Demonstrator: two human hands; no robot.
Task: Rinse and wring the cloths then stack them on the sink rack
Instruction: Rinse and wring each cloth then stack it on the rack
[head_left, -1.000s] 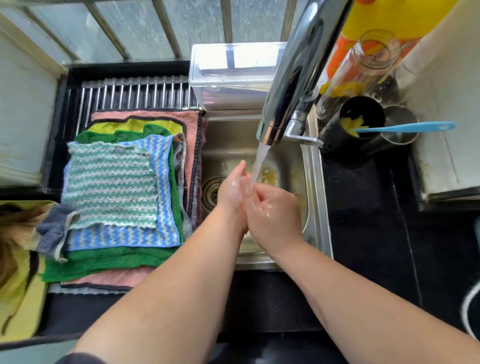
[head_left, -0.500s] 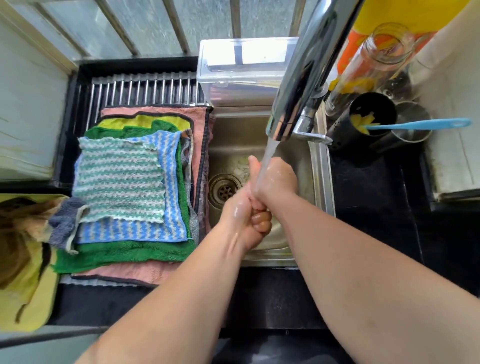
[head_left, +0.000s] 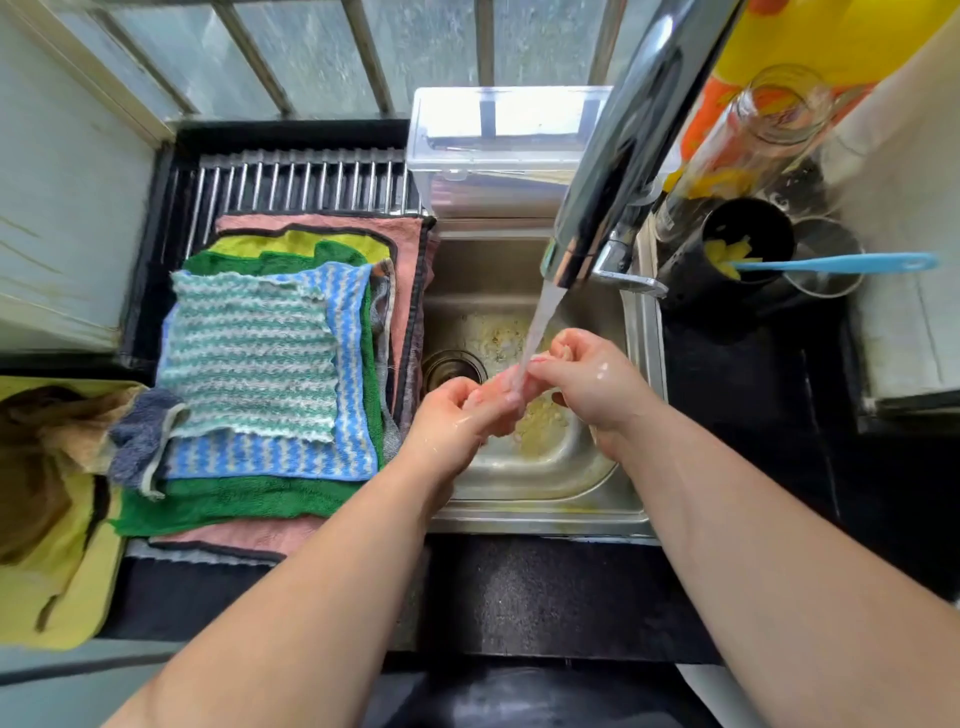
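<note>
Cloths (head_left: 249, 353): stacked flat on the rack (head_left: 296, 182), just left of the sink (head_left: 644, 332); a striped teal one on top, 1 grey cloth (head_left: 140, 441) drooping off the near-left corner.
Hands: both in the sink under the tap (head_left: 613, 171), touching each other in the stream (head_left: 540, 322); no cloth in either.
Left hand (head_left: 457, 410): nearer the stack, which lies to its left past the sink wall; its fingers reach rightward into the water, and how far they curl cannot be told.
Right hand (head_left: 587, 379): fingers curled, tips meeting over the left fingers; it grasps no cloth.
Axis: the stack runs long from near to far, its right edge along the sink wall.
Next reach, judged: leftward, so the left hand's job, over the stack if the brownish cloth in the tray (head_left: 57, 613) needs rinsing.
Hidden: lower cloths show only as edges; the tray is cut off at the left; the left fingertips blur in the water.
</note>
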